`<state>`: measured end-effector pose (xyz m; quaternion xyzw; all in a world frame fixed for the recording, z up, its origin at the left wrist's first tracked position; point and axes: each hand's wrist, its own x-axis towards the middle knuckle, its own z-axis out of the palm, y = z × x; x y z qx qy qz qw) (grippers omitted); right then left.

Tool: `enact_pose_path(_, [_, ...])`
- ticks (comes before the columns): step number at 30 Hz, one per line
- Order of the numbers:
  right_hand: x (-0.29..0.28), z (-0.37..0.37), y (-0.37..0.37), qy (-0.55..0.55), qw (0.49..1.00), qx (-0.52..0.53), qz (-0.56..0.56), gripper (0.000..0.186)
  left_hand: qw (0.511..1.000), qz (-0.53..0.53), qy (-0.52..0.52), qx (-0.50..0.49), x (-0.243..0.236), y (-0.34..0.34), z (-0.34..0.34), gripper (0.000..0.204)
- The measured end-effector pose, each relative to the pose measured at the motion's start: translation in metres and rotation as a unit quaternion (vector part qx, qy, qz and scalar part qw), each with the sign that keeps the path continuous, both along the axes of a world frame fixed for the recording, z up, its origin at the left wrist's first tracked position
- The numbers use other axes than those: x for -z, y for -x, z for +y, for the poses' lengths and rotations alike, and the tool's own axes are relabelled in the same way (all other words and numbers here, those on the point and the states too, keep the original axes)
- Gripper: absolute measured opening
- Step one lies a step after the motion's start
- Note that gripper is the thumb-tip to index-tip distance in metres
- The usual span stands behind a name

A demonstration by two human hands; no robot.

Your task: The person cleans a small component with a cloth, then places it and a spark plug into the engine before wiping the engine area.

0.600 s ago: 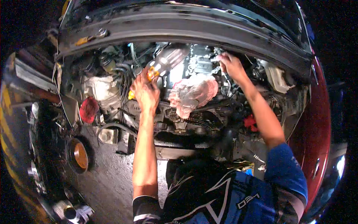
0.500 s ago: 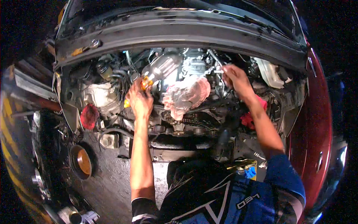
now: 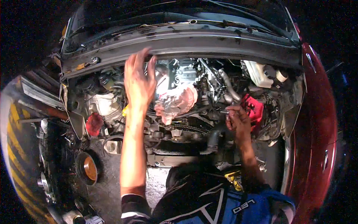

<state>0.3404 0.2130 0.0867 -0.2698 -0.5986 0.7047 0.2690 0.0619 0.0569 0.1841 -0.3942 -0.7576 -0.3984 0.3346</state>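
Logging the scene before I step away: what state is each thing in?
Left hand: open, raised, nothing visible in it
Right hand: fingers curled, contents unclear
Pink rag: crumpled, on the engine
Engine: exposed, brightly lit
Right red rag: rumpled
Left red rag: bunched up
Tool: lying on the ledge
Pan: on the floor, orange-brown inside

I had room left of my right hand [image 3: 239, 121], over the chain [image 3: 197, 126]. The red rag [image 3: 255, 109] crowded its right; a pipe [image 3: 228, 86] stood beyond.
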Motion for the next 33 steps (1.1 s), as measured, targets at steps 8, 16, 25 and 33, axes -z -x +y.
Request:
enact_pose_path(8, [0.025, -0.002, -0.052, -0.202, 0.969, 0.138, -0.035, 0.013, 0.989, -0.029, 0.069, 0.128, -0.002, -0.055, 0.032, 0.029])
enact_pose_path(16, [0.040, -0.014, -0.097, 0.113, 0.967, 0.219, 0.069, 0.021, 0.998, 0.063, 0.001, 0.007, -0.022, 0.026, -0.021, 0.031])
enact_pose_path(25, [0.042, -0.028, -0.115, -0.021, 0.962, 0.270, 0.022, 0.021, 0.936, -0.085, 0.326, -0.103, -0.042, 0.208, -0.155, 0.041])
enact_pose_path(33, [0.013, -0.100, -0.056, 0.002, 0.972, 0.234, 0.022, 0.020, 0.948, 0.089, 0.307, 0.002, -0.035, 0.237, -0.179, 0.032])
